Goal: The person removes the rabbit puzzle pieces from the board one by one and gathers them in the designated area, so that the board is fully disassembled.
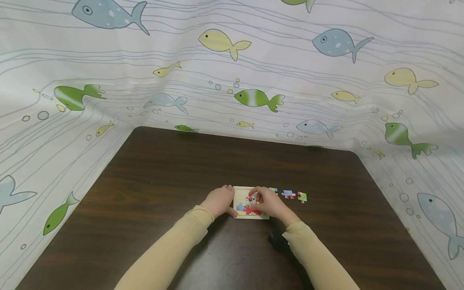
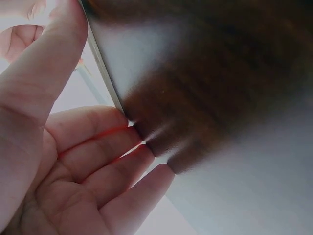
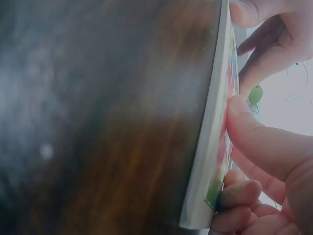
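Note:
A square puzzle board (image 1: 241,188) with a pale rim lies on the table, partly filled with a colourful picture. Along its left side rests my left hand (image 1: 219,201), thumb and fairly straight fingers touching the edge; the left wrist view shows this hand (image 2: 93,161) at the board's thin edge (image 2: 105,73). Over the board, my right hand (image 1: 272,203) has thumb and index finger around a puzzle piece (image 1: 252,198) with a white and pink figure. In the right wrist view, the right hand's thumb (image 3: 264,142) touches the picture side, other fingers curled by the rim (image 3: 200,186).
Loose puzzle pieces (image 1: 288,194) lie in a row right of the board, one partly behind my right hand. A dark object (image 1: 277,239) shows beneath the right forearm. A fish-patterned curtain (image 1: 253,76) surrounds the brown table (image 1: 174,161) at the back and sides.

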`<state>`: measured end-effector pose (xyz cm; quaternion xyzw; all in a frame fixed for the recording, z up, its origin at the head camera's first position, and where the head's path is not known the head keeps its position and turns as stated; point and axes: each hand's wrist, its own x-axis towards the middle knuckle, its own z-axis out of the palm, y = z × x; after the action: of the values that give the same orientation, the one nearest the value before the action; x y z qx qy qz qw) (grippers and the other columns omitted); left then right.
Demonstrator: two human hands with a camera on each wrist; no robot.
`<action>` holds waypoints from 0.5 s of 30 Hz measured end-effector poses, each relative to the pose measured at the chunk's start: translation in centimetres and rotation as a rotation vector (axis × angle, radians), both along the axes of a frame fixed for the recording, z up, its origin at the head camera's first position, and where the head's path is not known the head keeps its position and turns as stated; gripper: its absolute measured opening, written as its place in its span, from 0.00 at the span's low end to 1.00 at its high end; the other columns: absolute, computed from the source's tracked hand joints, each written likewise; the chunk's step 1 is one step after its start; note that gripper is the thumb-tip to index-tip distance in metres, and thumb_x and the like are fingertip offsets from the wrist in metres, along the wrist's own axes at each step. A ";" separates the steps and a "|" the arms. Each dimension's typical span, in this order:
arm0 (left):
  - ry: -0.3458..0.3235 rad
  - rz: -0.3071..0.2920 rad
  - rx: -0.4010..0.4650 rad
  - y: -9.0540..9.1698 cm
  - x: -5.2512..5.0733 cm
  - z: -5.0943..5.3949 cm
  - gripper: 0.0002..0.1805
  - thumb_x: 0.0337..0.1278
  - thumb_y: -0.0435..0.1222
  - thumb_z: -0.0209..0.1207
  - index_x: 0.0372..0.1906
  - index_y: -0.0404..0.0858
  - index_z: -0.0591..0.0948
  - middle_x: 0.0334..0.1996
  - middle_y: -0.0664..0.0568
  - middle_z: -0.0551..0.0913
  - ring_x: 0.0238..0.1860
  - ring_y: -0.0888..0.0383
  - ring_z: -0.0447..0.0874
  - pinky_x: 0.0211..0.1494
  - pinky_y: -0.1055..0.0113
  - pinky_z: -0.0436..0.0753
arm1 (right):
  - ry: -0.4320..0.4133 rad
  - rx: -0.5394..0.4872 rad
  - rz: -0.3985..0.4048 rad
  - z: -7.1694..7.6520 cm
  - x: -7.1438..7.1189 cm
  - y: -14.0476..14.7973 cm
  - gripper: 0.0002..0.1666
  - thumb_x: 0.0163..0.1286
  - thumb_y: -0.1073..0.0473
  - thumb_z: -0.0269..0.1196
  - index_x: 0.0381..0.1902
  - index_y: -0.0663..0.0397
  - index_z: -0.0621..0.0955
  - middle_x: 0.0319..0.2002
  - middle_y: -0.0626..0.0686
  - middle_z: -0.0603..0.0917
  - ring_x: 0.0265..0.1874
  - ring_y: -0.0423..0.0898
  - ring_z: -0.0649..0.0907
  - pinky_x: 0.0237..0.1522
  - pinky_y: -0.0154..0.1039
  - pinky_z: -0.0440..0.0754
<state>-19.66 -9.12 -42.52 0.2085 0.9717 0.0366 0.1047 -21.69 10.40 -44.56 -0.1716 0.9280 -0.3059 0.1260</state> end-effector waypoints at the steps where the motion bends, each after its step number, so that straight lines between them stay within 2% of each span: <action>1: -0.001 0.001 0.001 0.0 0.0 -0.1 0.51 0.38 0.58 0.69 0.65 0.29 0.69 0.63 0.40 0.72 0.64 0.49 0.70 0.57 0.59 0.79 | -0.001 -0.001 0.002 0.0 0.0 0.0 0.23 0.54 0.55 0.72 0.47 0.53 0.80 0.24 0.48 0.72 0.22 0.43 0.70 0.23 0.35 0.67; 15: 0.005 0.000 0.008 0.0 0.0 -0.1 0.51 0.37 0.58 0.69 0.64 0.28 0.69 0.62 0.39 0.72 0.63 0.48 0.72 0.55 0.59 0.80 | -0.017 0.013 0.009 0.1 -0.4 0.0 0.22 0.53 0.56 0.73 0.46 0.52 0.80 0.25 0.49 0.72 0.23 0.44 0.69 0.23 0.35 0.66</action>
<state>-19.65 -9.10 -42.61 0.2089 0.9718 0.0398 0.1016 -22.05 10.38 -44.45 -0.1725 0.9281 -0.3005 0.1362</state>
